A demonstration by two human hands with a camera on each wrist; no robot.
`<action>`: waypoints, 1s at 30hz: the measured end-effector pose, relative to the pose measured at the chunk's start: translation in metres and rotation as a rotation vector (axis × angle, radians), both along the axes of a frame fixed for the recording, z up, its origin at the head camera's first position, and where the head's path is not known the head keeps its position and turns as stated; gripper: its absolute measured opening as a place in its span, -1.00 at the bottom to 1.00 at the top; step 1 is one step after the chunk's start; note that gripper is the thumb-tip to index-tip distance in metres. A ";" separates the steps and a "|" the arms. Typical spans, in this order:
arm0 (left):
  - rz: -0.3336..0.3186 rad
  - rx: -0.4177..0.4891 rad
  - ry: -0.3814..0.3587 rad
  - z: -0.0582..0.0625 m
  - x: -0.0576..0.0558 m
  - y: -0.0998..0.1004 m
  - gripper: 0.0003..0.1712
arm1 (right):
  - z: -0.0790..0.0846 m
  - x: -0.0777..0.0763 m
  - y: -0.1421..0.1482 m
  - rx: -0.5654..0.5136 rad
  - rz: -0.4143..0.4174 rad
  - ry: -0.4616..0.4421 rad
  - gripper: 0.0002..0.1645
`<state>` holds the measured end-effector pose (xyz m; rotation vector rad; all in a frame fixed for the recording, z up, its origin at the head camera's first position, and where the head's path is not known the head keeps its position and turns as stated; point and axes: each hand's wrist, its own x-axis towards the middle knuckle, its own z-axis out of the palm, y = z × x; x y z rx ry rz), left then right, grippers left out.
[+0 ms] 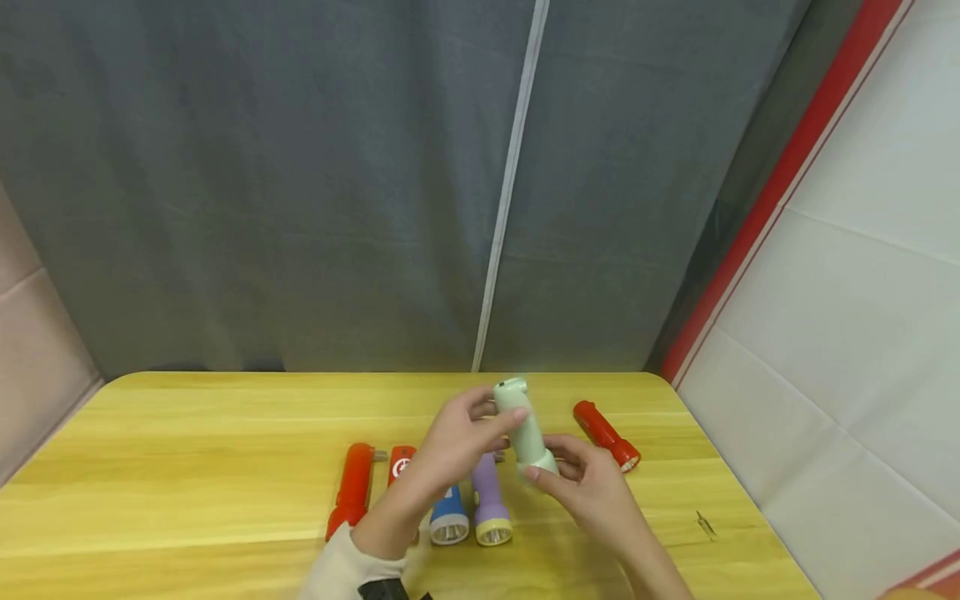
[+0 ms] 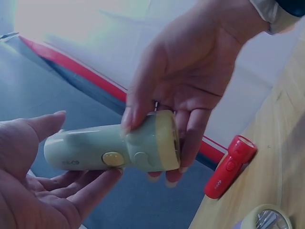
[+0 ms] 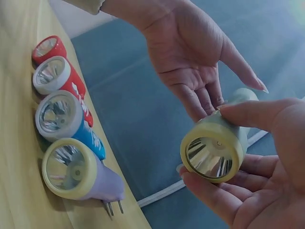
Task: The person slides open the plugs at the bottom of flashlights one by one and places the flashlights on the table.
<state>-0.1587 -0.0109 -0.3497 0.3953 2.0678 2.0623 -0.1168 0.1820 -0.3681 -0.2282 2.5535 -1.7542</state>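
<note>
A pale green flashlight [image 1: 526,433] with a cream lens ring [image 3: 224,131] is held in the air above the table. Around its head end, my right hand [image 1: 596,496] pinches it with the thumb on top and fingers behind. My left hand [image 1: 461,437] is at the tail end; in the left wrist view its fingers touch the underside from below while the thumb stands raised, apart from the body. A yellow oval switch [image 2: 113,158] shows on the flashlight's side.
Below the hands lie a purple flashlight [image 1: 488,492] with prongs out, a blue one [image 1: 448,510], a red one with a white mark [image 1: 401,458] and a plain red one [image 1: 356,479]. Another red flashlight [image 1: 606,435] lies right. A grey curtain [image 1: 300,208] hangs behind the wooden table [image 1: 187,467].
</note>
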 end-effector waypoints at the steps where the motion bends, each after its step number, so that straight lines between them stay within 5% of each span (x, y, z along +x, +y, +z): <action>1: -0.003 0.009 -0.002 0.000 0.001 -0.002 -0.26 | 0.000 0.001 -0.001 0.000 0.012 0.001 -0.41; 10: -0.007 0.027 0.031 0.004 0.007 -0.012 -0.34 | 0.000 0.004 -0.009 0.049 0.055 0.041 -0.43; 16: -0.006 0.019 0.063 0.008 0.012 -0.013 -0.42 | 0.003 0.008 -0.009 0.152 0.002 0.107 -0.48; 25: 0.114 -0.064 0.161 0.015 0.024 -0.010 -0.49 | 0.015 0.012 -0.016 0.414 -0.081 0.405 -0.48; 30: 0.112 -0.074 0.190 0.018 0.031 -0.010 -0.49 | 0.020 0.011 -0.016 0.413 -0.042 0.479 -0.51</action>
